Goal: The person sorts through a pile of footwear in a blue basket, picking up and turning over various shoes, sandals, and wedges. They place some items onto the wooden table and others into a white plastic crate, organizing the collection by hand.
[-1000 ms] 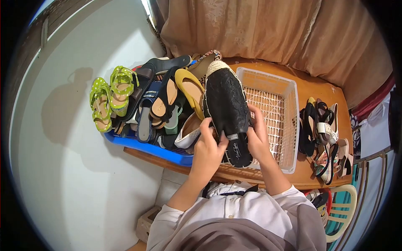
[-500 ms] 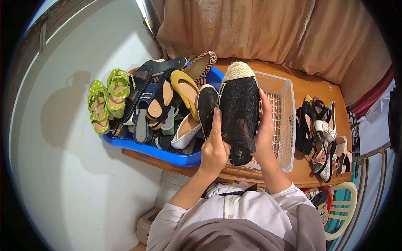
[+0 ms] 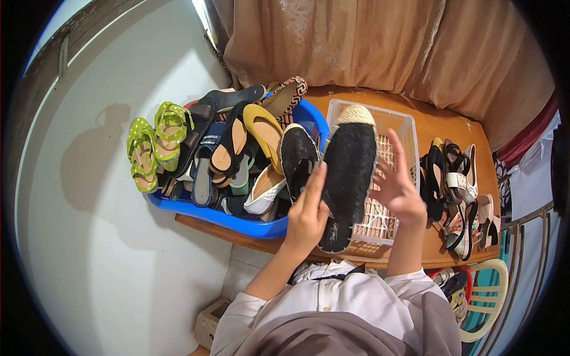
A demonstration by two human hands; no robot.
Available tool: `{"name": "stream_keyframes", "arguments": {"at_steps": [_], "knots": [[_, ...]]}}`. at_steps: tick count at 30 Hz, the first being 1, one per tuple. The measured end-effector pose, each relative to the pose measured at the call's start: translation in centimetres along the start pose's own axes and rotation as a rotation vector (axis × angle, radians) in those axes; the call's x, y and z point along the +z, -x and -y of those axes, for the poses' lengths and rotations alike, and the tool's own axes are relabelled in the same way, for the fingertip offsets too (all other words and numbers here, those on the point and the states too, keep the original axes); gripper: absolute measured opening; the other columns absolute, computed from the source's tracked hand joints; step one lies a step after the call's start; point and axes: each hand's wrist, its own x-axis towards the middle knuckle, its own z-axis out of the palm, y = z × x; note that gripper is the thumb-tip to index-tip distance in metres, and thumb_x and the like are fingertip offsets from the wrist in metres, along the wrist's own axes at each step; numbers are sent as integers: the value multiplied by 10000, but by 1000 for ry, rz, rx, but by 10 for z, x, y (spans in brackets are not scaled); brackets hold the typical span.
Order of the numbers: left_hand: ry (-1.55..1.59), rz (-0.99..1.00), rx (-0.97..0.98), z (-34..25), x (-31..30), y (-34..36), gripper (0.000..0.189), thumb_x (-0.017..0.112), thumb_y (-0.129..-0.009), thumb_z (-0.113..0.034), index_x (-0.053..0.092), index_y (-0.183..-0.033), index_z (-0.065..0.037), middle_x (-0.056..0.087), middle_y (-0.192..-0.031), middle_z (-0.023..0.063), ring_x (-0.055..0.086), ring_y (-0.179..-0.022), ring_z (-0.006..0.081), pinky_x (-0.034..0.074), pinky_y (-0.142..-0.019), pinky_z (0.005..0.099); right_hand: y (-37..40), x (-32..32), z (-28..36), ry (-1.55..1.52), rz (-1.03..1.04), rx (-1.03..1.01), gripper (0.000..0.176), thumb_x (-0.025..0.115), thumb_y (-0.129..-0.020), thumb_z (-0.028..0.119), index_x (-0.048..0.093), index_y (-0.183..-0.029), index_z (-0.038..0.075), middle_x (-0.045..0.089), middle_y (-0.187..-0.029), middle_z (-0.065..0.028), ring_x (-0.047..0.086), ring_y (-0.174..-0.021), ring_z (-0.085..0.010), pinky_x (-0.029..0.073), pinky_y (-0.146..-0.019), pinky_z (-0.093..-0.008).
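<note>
A black lace espadrille mule [image 3: 350, 163] with a braided cream toe is held up, toe away from me, in my left hand [image 3: 306, 216]. The fingers of that hand close at its left side. A matching black mule [image 3: 297, 151] shows just left of it, partly hidden behind the same fingers and overlapping the edge of the shoe pile. My right hand [image 3: 404, 190] is open beside the held mule, fingers spread, above a clear plastic basket [image 3: 414, 148] with a lattice bottom.
A blue basin [image 3: 237, 227] heaped with shoes sits on the wooden table [image 3: 460, 127] at the left, green polka-dot sandals [image 3: 169, 133] on top. Several sandals and shoes [image 3: 457, 184] stand at the right. A chair [image 3: 490, 296] and a red container [image 3: 468, 279] are lower right.
My right hand has let go of the mule and moved right, its fingers spreading. The held mule has shifted right and slightly toward me, still in my left hand.
</note>
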Motion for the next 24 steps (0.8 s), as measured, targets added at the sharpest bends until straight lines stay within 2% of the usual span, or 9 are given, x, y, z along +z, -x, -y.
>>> {"name": "stream_keyframes", "arguments": {"at_steps": [1,5,12,14,17,18,19,22,24], "knots": [[9,44,39,-1,3,-1,633,474,-710,110,360,-1326,14,436,-1295,230,468,-1165,359,437,-919,383,2,-6,6,-156,-74,39,1074,734,-670,321,-15,-1435,244,356,-1329,-116,507,-1058,-208,465,-851,-346],[62,231,116,-4,22,-3,642,540,-732,45,354,-1341,-40,439,-1282,240,482,-1139,366,432,-926,396,-2,-14,4,-99,-484,-25,525,482,-897,390,398,-1290,52,536,-1181,-95,575,-998,-176,485,-831,-311],[210,541,-15,-2,-10,-43,532,636,-782,-112,440,-1270,-30,474,-1296,151,471,-1184,308,405,-959,344,7,-32,-3,-206,-751,-20,362,415,-939,353,557,-1076,50,649,-931,-72,641,-814,-180,532,-698,-305],[256,396,-75,25,-22,-58,505,642,-805,-197,461,-1250,-40,512,-1256,136,563,-1066,224,465,-869,328,16,-50,-5,-273,-735,-102,373,427,-937,341,535,-1093,19,638,-973,-103,636,-858,-207,536,-747,-340],[326,213,-562,76,-28,-88,334,496,-912,-244,500,-1181,-47,609,-934,98,614,-817,149,492,-421,239,26,-65,-5,-368,-722,-165,370,423,-938,348,560,-1065,29,639,-986,-111,634,-882,-221,535,-773,-362],[288,257,-618,90,-34,-101,322,526,-893,-226,502,-1154,-39,598,-861,127,589,-632,166,505,-515,268,26,-65,-7,-369,-735,-174,370,423,-939,349,560,-1065,30,639,-988,-111,634,-884,-222,534,-778,-367],[126,207,-375,131,-23,-108,342,574,-864,-250,514,-1111,-21,597,-855,137,599,-679,173,490,-609,283,27,-65,-7,-370,-746,-184,370,423,-939,350,561,-1065,31,639,-989,-111,634,-886,-223,533,-782,-372],[-122,382,-333,154,-15,-119,419,627,-816,-316,525,-1085,-11,602,-895,159,609,-788,209,467,-727,310,29,-66,-11,-420,-732,-185,359,426,-941,339,559,-1067,31,638,-999,-111,629,-902,-228,529,-795,-383],[-118,490,-508,179,1,-119,481,640,-788,-391,542,-1066,-11,609,-941,128,584,-876,220,455,-776,317,29,-68,-15,-427,-753,-181,355,428,-942,334,559,-1069,29,638,-997,-110,628,-905,-231,527,-797,-385]]}}
